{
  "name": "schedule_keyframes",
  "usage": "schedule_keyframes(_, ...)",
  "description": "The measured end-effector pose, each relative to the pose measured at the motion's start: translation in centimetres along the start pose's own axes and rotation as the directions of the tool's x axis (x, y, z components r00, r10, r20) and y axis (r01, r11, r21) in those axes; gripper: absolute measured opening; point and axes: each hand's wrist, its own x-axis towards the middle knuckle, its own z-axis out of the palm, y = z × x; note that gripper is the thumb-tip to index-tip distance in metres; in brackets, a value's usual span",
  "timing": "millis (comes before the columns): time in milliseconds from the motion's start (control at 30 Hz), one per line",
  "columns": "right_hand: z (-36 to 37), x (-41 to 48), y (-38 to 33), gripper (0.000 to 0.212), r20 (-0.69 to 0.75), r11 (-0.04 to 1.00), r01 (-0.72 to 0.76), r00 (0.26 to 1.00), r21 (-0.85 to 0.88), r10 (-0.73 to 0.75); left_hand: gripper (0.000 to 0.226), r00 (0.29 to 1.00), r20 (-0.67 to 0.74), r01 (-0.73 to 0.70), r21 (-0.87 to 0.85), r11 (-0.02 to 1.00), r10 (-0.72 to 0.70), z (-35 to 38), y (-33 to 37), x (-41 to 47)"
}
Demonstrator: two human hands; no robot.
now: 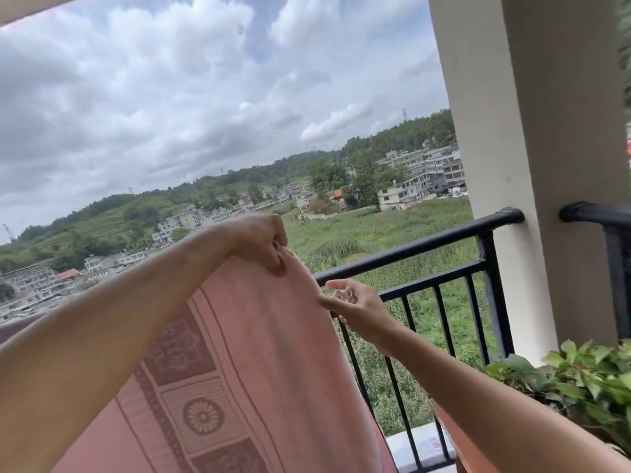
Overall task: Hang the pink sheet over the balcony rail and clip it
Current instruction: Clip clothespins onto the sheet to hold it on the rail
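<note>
The pink sheet hangs in front of the person, held up by its top edge at the left hand, whose fingers are pinched together on a fold of the cloth. From that pinch the fabric falls down and toward the near left, its long run dropping almost straight to the bottom of the view, with a patterned border band running down its left part.

The right hand sits just below and to the right of the left one, fingers apart and slightly curled, holding nothing — the fingertip nearest the sheet is at or just beside the cloth's right edge, and I cannot tell whether it touches. So the edge lies to the left of the right hand's fingers, and the right hand is the nearer one to take it.

The balcony rail is a dark bar running from behind the sheet out to the right and far, ending at the pillar. The raised top edge stands above the rail's line; whether any of the sheet already lies over the bar is hidden by the cloth itself. I judge the hanging under way and the clipping not yet begun — no clip is visible.

At the near right a reddish planter holds a leafy green plant.
</note>
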Motion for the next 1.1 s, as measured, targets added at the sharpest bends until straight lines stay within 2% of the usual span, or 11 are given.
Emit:
schedule_keyframes(100,-1.8,-0.3,-0.4,0.036,0.001,0.993,-0.117,0.993,0.012,0.117,0.030,1.000,-0.010,0.015,-0.161,0.987,-0.017,0.7,-1.0,0.2)
schedule_keyframes(233,-3.8,-0.3,-0.8,0.049,0.068,0.994,-0.113,0.991,-0.002,0.113,0.030,1.000,-0.020,0.000,-0.221,0.975,-0.005,0.9,-0.9,0.7)
schedule_keyframes(333,-4.7,-0.3,-1.8,0.023,0.052,0.994,-0.099,0.994,-0.041,0.101,0.012,1.000,-0.016,-0.013,-0.212,0.977,0.009,1.3,-0.9,1.1)
schedule_keyframes(400,-5.0,-0.1,-2.2,0.024,0.047,0.993,-0.094,0.995,0.065,0.091,0.010,1.000,-0.028,-0.014,-0.172,0.985,0.010,1.7,-0.8,1.3)
schedule_keyframes(467,-5.0,-0.1,-2.6,0.029,0.021,0.977,-0.069,0.998,0.200,0.066,0.005,0.998,-0.057,-0.023,-0.158,0.987,0.014,2.0,-0.8,1.5)
schedule_keyframes(533,-4.7,0.1,-2.9,0.033,-0.034,0.966,0.013,0.999,0.256,-0.005,0.004,0.995,-0.089,-0.048,-0.165,0.985,0.034,2.3,-0.9,1.6)
schedule_keyframes(600,-4.0,0.5,-3.0,0.028,-0.128,0.972,0.142,0.985,0.187,-0.119,0.006,0.993,-0.107,-0.076,-0.180,0.981,0.058,2.5,-1.0,1.6)
schedule_keyframes(667,-3.2,1.2,-2.8,0.014,-0.219,0.965,0.238,0.953,0.110,-0.210,0.009,0.990,-0.124,-0.097,-0.193,0.976,0.074,2.6,-1.1,1.6)
schedule_keyframes(733,-2.6,2.0,-2.7,0.006,-0.253,0.951,0.285,0.935,0.120,-0.248,0.008,0.985,-0.144,-0.128,-0.213,0.969,0.099,2.8,-1.4,1.7)
schedule_keyframes(900,-1.3,3.4,-2.3,0.014,-0.195,0.942,0.241,0.961,0.234,-0.197,0.013,0.970,-0.209,-0.181,-0.275,0.944,0.125,3.2,-1.7,1.7)
schedule_keyframes(1100,1.7,3.5,-0.7,0.003,-0.151,0.933,0.190,0.977,0.306,-0.150,0.007,0.952,-0.268,-0.218,-0.254,0.942,0.148,3.3,-1.9,1.7)
